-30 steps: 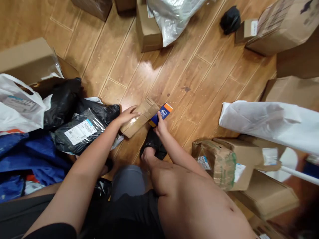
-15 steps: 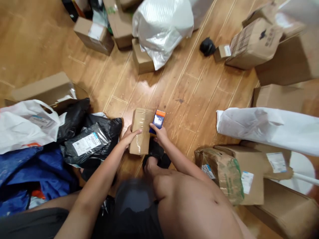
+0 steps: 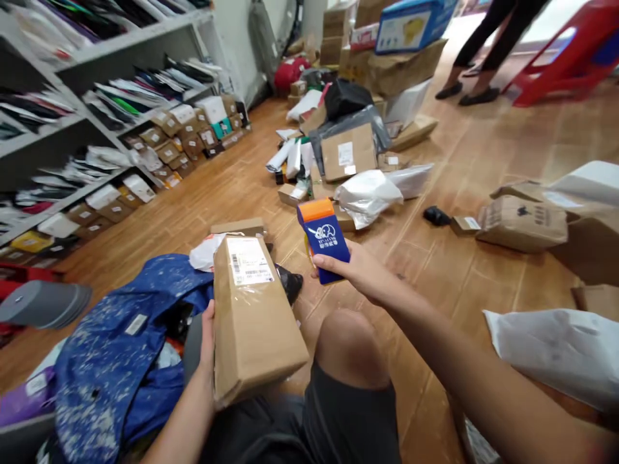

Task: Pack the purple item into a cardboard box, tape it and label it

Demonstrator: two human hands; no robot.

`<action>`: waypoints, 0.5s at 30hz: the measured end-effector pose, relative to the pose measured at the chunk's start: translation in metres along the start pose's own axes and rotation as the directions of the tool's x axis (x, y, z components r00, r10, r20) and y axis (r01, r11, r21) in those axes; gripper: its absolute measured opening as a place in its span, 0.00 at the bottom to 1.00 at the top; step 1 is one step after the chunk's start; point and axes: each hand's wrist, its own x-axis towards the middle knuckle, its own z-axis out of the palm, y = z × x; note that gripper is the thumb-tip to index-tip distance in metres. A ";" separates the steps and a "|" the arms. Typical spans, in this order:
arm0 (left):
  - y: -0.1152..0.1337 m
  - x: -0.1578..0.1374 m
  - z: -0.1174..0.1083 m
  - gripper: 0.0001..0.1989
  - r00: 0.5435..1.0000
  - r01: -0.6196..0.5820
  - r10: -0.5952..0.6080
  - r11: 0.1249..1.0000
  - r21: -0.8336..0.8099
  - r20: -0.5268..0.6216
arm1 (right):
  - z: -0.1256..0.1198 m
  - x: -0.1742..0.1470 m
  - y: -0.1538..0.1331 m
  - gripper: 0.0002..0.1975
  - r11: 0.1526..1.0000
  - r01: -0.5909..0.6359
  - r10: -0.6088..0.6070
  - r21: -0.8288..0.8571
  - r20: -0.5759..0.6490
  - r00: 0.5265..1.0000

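A long brown cardboard box (image 3: 261, 328) with a white barcode label (image 3: 249, 261) on its upper face is raised before me, tilted. My left hand (image 3: 207, 341) grips its left side; most of the fingers are hidden behind or under the box. My right hand (image 3: 345, 264) is wrapped around a small flat blue-and-orange case (image 3: 325, 241) that bears a white elephant logo, thumb across its front. The case is held to the right of the box, apart from it. What kind of item it is, I cannot tell.
Shelves (image 3: 120, 48) packed with parcels line the left. A blue sack (image 3: 116, 348) and grey bucket (image 3: 43, 303) are nearer. Boxes, a silvery bag (image 3: 370, 193) and a white wrapped parcel (image 3: 556, 348) lie on the floor. Another person's legs (image 3: 483, 58) stand near a red stool (image 3: 565, 51).
The view has lifted from the floor to the shelves and room. Both hands have raised the box and the case, now farther apart; the box's label has come into view.
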 end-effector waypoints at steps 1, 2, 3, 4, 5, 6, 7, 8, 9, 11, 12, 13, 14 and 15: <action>-0.009 -0.024 -0.010 0.34 0.999 -0.018 0.017 1.000 -0.004 -0.039 | 0.012 -0.014 -0.001 0.31 1.000 -0.019 0.019 0.001 0.023 1.000; -0.022 -0.045 -0.019 0.35 0.994 -0.052 0.052 0.999 0.005 -0.095 | 0.022 -0.028 0.001 0.33 0.999 -0.045 0.044 0.004 0.039 0.998; -0.039 -0.062 -0.027 0.36 0.982 -0.099 0.102 0.995 0.025 -0.162 | 0.032 -0.042 0.003 0.35 0.997 -0.073 0.073 0.003 0.046 0.996; -0.058 -0.076 -0.033 0.38 0.961 -0.155 0.163 0.987 0.051 -0.222 | 0.040 -0.056 0.007 0.38 0.995 -0.099 0.099 -0.007 0.045 0.994; -0.077 -0.087 -0.039 0.43 0.938 -0.199 0.211 0.977 0.071 -0.276 | 0.047 -0.069 0.011 0.39 0.993 -0.114 0.115 -0.029 0.039 0.993; -0.095 -0.095 -0.043 0.47 0.923 -0.225 0.243 0.970 0.096 -0.299 | 0.054 -0.082 0.014 0.39 0.991 -0.116 0.118 -0.063 0.030 0.993; -0.111 -0.101 -0.046 0.51 0.917 -0.231 0.258 0.965 0.123 -0.304 | 0.060 -0.094 0.018 0.38 0.988 -0.106 0.109 -0.115 0.018 0.994; -0.123 -0.107 -0.049 0.54 0.923 -0.223 0.258 0.963 0.149 -0.287 | 0.067 -0.107 0.022 0.36 0.978 -0.084 0.087 -0.189 0.003 0.996; -0.132 -0.113 -0.051 0.56 0.936 -0.206 0.246 0.963 0.175 -0.251 | 0.073 -0.118 0.026 0.33 0.957 -0.061 0.059 -0.283 -0.014 0.998; -0.142 -0.125 -0.052 0.56 0.971 -0.152 0.186 0.965 0.215 -0.148 | 0.087 -0.141 0.037 0.30 0.870 -0.038 0.001 -0.492 -0.076 0.997; -0.143 -0.131 -0.053 0.56 0.986 -0.115 0.138 0.968 0.225 -0.089 | 0.095 -0.152 0.044 0.30 0.810 -0.048 -0.029 -0.584 -0.121 0.992; -0.143 -0.137 -0.054 0.55 0.996 -0.074 0.083 0.971 0.228 -0.031 | 0.102 -0.163 0.051 0.30 0.753 -0.072 -0.062 -0.654 -0.179 0.982; -0.143 -0.143 -0.055 0.54 0.999 -0.036 0.031 0.972 0.233 0.022 | 0.108 -0.174 0.060 0.30 0.714 -0.107 -0.094 -0.692 -0.247 0.965; -0.142 -0.147 -0.058 0.53 0.998 0.001 -0.018 0.968 0.250 0.068 | 0.114 -0.186 0.069 0.31 0.702 -0.145 -0.120 -0.697 -0.316 0.941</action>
